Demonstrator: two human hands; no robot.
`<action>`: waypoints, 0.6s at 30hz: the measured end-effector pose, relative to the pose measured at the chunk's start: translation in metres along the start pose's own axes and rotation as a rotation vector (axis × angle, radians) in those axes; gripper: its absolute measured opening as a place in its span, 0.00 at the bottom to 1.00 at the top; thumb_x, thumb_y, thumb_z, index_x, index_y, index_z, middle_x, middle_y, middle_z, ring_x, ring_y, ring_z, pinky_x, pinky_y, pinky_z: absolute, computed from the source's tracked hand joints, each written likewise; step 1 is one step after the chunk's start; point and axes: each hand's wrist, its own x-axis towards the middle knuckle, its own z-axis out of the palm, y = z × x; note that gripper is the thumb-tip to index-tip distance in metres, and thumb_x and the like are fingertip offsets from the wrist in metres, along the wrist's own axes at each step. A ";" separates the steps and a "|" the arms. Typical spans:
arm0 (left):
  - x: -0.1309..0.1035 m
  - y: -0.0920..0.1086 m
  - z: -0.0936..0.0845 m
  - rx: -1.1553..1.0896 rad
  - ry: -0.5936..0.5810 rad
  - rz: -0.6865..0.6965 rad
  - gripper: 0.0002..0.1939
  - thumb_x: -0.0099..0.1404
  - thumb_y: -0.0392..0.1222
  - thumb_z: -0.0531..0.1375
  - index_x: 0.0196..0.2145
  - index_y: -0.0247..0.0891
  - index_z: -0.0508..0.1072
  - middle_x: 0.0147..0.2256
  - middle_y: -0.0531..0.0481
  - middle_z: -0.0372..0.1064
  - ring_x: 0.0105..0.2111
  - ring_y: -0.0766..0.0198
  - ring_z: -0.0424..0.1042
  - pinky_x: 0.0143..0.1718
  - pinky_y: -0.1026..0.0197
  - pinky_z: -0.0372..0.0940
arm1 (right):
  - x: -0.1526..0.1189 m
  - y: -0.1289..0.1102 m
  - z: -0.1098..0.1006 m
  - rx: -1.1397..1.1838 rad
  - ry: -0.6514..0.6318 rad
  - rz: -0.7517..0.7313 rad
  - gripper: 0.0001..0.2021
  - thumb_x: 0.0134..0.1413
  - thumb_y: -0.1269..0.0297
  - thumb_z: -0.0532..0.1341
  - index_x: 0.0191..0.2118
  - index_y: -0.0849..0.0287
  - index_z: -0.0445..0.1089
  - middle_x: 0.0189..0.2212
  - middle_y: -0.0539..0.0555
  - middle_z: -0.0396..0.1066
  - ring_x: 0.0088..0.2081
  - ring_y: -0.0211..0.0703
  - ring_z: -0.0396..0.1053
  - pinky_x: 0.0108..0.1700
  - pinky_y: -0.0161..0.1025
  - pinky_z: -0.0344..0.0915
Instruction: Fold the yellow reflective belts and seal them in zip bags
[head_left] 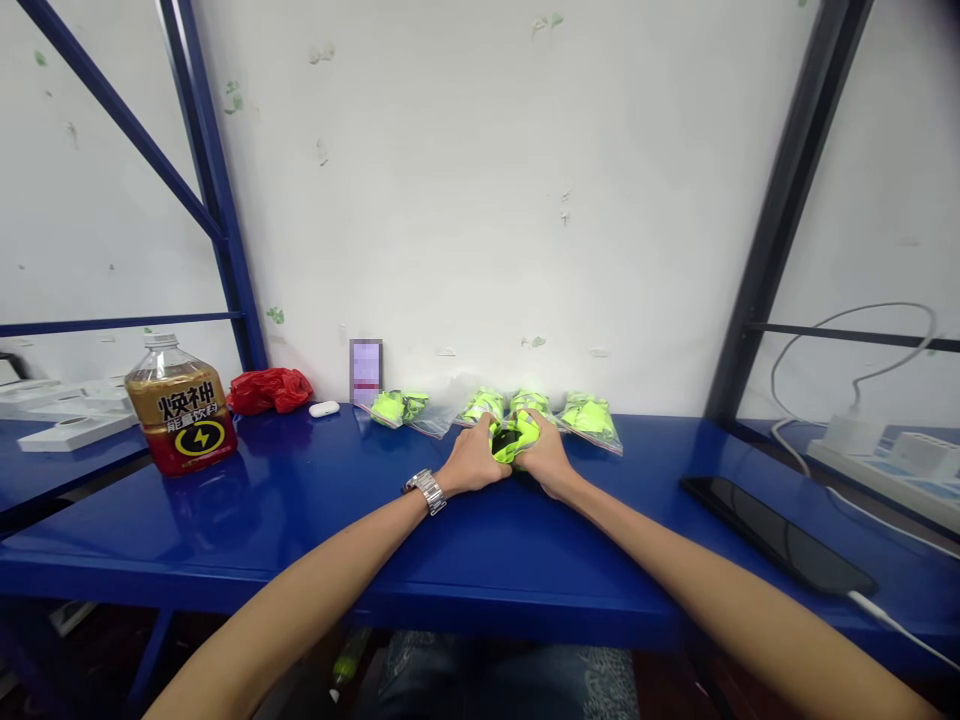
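Note:
Both hands meet over the blue table (322, 540), around a crumpled neon yellow-green cloth (512, 440) with a dark patch. My left hand (474, 458), below a silver wristwatch, is closed on the cloth's left side. On its right side my right hand (546, 460) is closed too. Just behind the hands lie clear plastic bags with similar yellow-green cloth: a left bag (397, 406), a middle bag (481, 403), another (529, 400) beside it, and a right bag (589, 415). The fingertips are partly hidden by the cloth.
A large drink bottle (182, 410) stands at the left, beside a red plastic bag (271, 390) and a white case (324, 409). A phone (367, 370) leans on the wall. At the right lie a black phone (780, 535) with a cable and a power strip (885, 475).

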 end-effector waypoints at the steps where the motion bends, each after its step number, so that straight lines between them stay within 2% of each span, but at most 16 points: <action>1: -0.001 0.002 0.000 -0.041 0.021 0.002 0.28 0.46 0.42 0.63 0.45 0.39 0.58 0.29 0.53 0.67 0.28 0.58 0.69 0.27 0.61 0.57 | -0.001 -0.001 0.003 0.054 0.044 -0.005 0.24 0.30 0.68 0.59 0.42 0.59 0.60 0.34 0.52 0.67 0.33 0.42 0.64 0.33 0.36 0.63; 5: -0.001 0.010 0.002 -0.146 0.118 -0.011 0.29 0.46 0.43 0.65 0.45 0.40 0.58 0.30 0.53 0.67 0.29 0.59 0.68 0.29 0.61 0.59 | -0.002 -0.007 0.007 0.214 0.223 0.056 0.31 0.26 0.70 0.53 0.47 0.60 0.60 0.33 0.53 0.66 0.30 0.42 0.62 0.26 0.35 0.59; 7: 0.001 0.014 0.003 -0.162 0.154 -0.015 0.31 0.46 0.45 0.66 0.46 0.40 0.58 0.32 0.52 0.68 0.32 0.58 0.69 0.31 0.60 0.60 | -0.003 -0.010 0.008 0.299 0.272 0.108 0.37 0.24 0.70 0.52 0.52 0.59 0.57 0.34 0.54 0.66 0.28 0.41 0.60 0.24 0.35 0.56; 9: 0.002 0.018 0.002 -0.167 0.177 -0.008 0.33 0.45 0.47 0.67 0.46 0.40 0.58 0.33 0.51 0.68 0.33 0.57 0.69 0.33 0.59 0.61 | -0.004 -0.015 0.009 0.404 0.295 0.141 0.39 0.22 0.70 0.51 0.53 0.58 0.56 0.33 0.53 0.65 0.27 0.40 0.59 0.23 0.34 0.55; 13: -0.002 0.024 -0.005 -0.224 0.181 0.038 0.34 0.46 0.46 0.66 0.48 0.40 0.56 0.36 0.51 0.67 0.35 0.56 0.69 0.34 0.59 0.61 | -0.009 -0.028 0.014 0.695 0.255 0.202 0.32 0.22 0.70 0.50 0.45 0.55 0.59 0.27 0.48 0.62 0.26 0.38 0.58 0.24 0.32 0.55; 18: -0.006 0.024 -0.003 -0.402 0.058 0.028 0.38 0.45 0.42 0.67 0.51 0.40 0.54 0.39 0.50 0.67 0.36 0.57 0.69 0.36 0.58 0.63 | -0.012 -0.041 0.014 0.954 0.242 0.239 0.29 0.25 0.72 0.54 0.43 0.52 0.61 0.26 0.44 0.65 0.26 0.37 0.60 0.27 0.32 0.59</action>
